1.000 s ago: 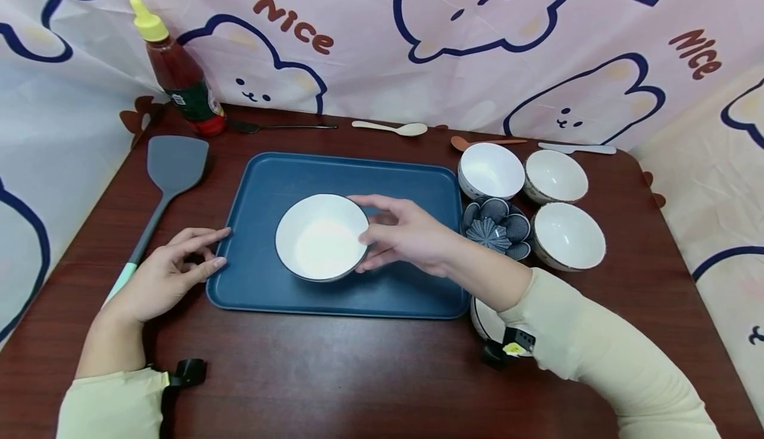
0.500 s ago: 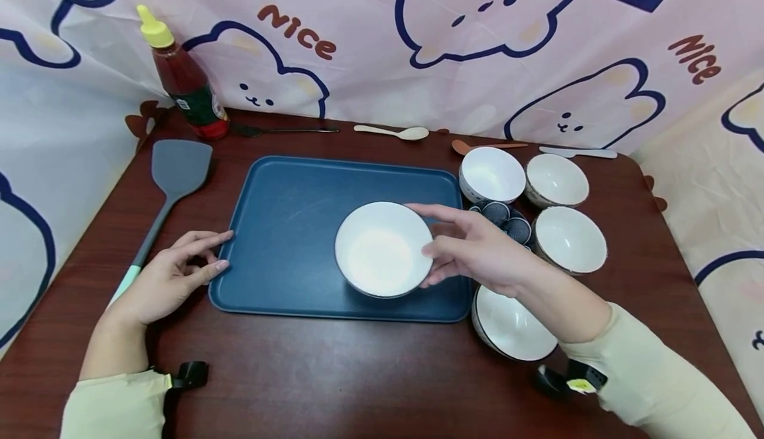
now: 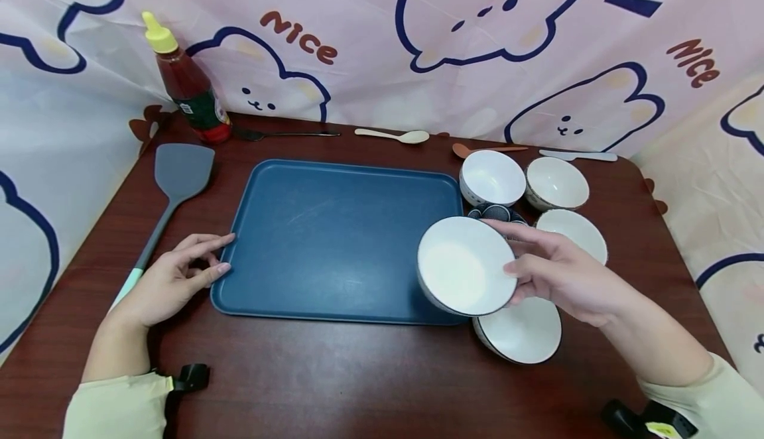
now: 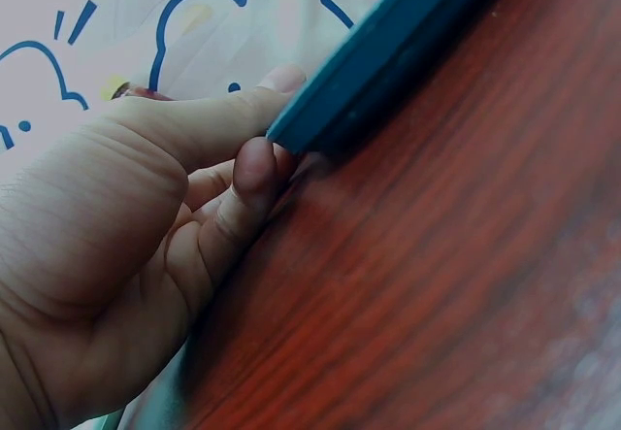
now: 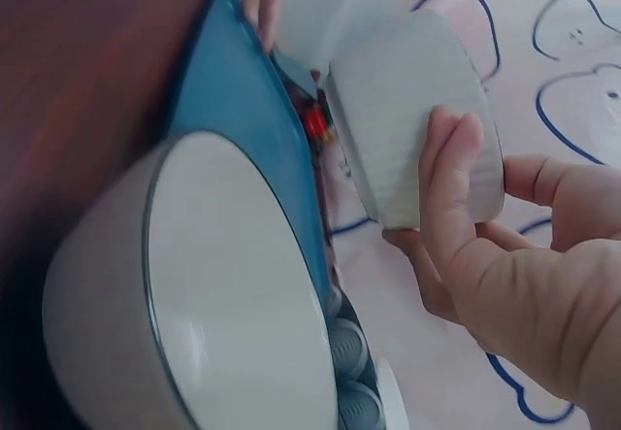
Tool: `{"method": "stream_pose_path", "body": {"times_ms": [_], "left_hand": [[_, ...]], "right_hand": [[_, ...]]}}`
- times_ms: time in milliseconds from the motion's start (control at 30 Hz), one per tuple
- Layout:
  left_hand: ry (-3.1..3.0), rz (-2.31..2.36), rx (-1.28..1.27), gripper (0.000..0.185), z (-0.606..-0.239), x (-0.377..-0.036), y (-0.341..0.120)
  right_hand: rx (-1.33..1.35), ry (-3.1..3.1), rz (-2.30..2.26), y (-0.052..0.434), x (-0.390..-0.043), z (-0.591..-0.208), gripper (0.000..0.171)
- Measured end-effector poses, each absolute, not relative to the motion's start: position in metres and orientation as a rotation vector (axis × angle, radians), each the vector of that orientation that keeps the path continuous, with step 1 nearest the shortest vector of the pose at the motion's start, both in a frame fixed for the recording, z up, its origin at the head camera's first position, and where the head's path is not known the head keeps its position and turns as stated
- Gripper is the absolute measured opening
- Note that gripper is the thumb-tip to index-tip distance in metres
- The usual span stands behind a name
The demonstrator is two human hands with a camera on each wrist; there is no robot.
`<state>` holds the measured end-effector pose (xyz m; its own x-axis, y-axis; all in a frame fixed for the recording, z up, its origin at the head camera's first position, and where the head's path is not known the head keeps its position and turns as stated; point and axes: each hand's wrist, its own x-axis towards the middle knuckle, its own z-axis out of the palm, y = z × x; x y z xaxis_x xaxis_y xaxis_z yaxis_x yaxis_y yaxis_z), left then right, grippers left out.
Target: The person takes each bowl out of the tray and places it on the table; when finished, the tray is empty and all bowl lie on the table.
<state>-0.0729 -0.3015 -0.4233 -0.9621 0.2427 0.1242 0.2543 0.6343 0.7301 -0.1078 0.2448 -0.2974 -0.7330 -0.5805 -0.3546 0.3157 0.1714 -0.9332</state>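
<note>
The right hand (image 3: 567,276) pinches the rim of a white bowl (image 3: 465,265), holding it tilted in the air over the tray's (image 3: 334,240) near-right corner, just above another bowl (image 3: 525,331) on the table (image 3: 358,379) — a loose pinch on the tilted rim could let it slip and knock that bowl or the patterned dish (image 3: 498,212). The left hand (image 3: 170,280) rests with relaxed fingers touching the tray's left edge. A second ago the held bowl was at the tray's middle — it has since moved right; the left hand has not moved.

Five white bowls (image 3: 466,266), one patterned bowl (image 3: 497,212) — one tray (image 3: 334,180), one sauce bottle (image 3: 190,91), one spatula (image 3: 173,184), four spoons (image 3: 394,135)
</note>
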Motion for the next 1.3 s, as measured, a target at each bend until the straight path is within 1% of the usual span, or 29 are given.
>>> {"method": "stream_pose_path", "body": {"times_ms": [267,500,867,1300], "left_hand": [[-2.831,-1.265,-0.419,0.046,-0.423,-0.071,-0.302],[-2.827,-1.272,-0.422,0.046,-0.422,-0.071,-0.302],[-2.831,-1.260,-0.440,0.046,-0.421,-0.072,-0.300],[-2.844,-1.240,-0.422,0.045,-0.421,-0.072,-0.303]], "right_hand": [[-0.375,1.731,-1.689,0.299,-0.102,-0.300,0.059],[-0.386,1.783,-1.681,0.332,-0.095,-0.304,0.061],[-0.385,1.818,-1.741,0.396,-0.085,-0.323,0.068],[-0.466,1.744,-1.803,0.444,-0.082,-0.343,0.074]]}}
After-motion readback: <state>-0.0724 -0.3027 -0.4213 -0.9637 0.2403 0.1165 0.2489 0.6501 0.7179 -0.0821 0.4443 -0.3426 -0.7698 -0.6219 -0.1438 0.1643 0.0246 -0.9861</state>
